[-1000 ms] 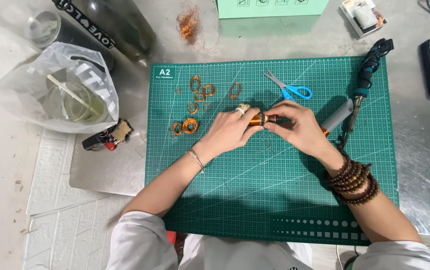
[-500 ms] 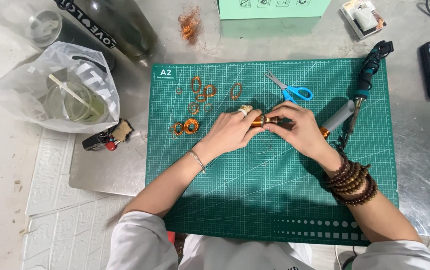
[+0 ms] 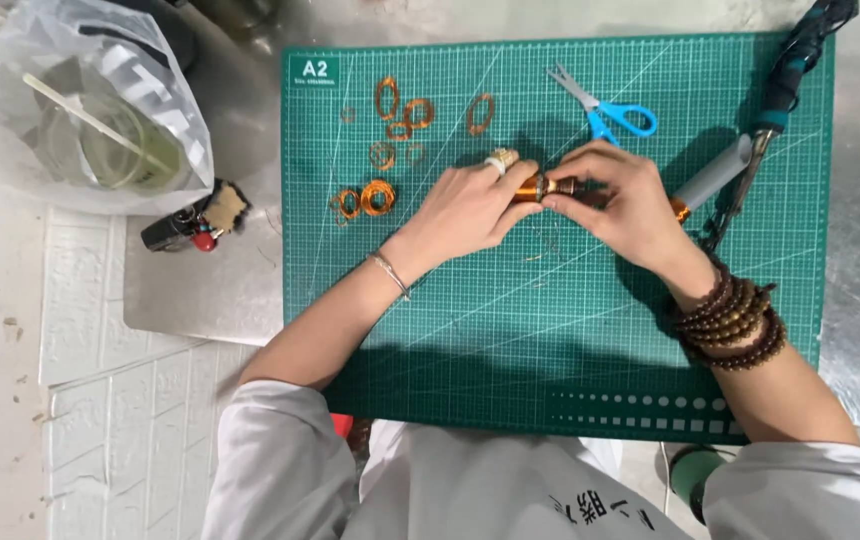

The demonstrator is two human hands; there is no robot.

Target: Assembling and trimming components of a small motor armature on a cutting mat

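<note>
While a small copper-wound spool (image 3: 533, 187) is pinched at either end between the left hand (image 3: 465, 205) and right hand (image 3: 622, 200) above the middle of the green cutting mat (image 3: 550, 330), it is judged light, rigid, its fine wire fragile; loose wire coils (image 3: 378, 196) are seen left of the spool, blue-handled scissors (image 3: 605, 105) beyond it.

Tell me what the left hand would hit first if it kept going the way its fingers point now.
The left hand points right and slightly up the green cutting mat. It already touches the small copper-coloured cylinder, so beyond that it would most likely meet the right hand, whose fingertips grip the same piece.
</note>
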